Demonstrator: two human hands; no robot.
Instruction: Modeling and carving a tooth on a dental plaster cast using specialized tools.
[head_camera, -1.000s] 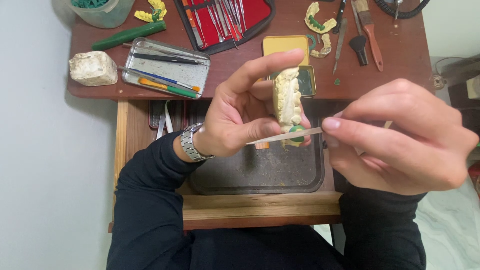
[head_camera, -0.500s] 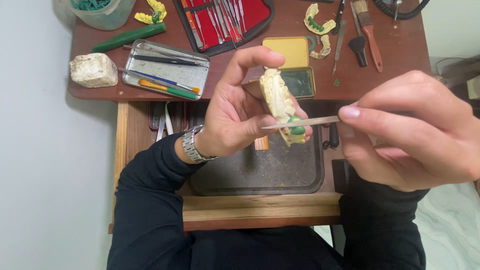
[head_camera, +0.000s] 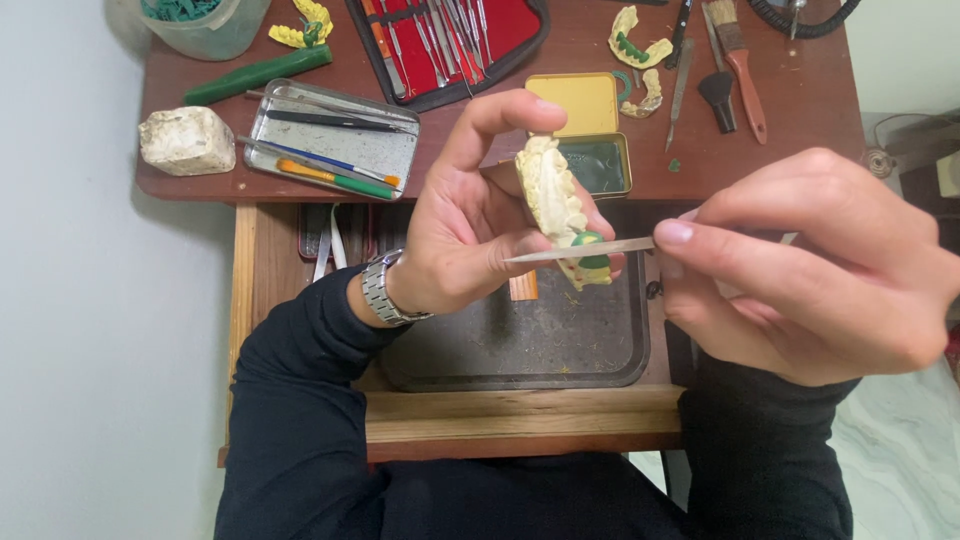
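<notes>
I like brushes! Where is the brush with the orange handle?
In the head view, the brush lies at the desk's top right, beside a small black brush.

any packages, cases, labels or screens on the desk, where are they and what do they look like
No labels, signs or screens.
Yellow tin: desk centre, open, rectangular, green inside.
Red instrument case: top centre, open, black edge, metal tools.
Metal tray: left, shallow, silver, holds tools.
Plastic tub: top left, round, pale, green pieces.

matt plaster cast (head_camera: 556, 195), shiny metal blade (head_camera: 590, 249)
</notes>
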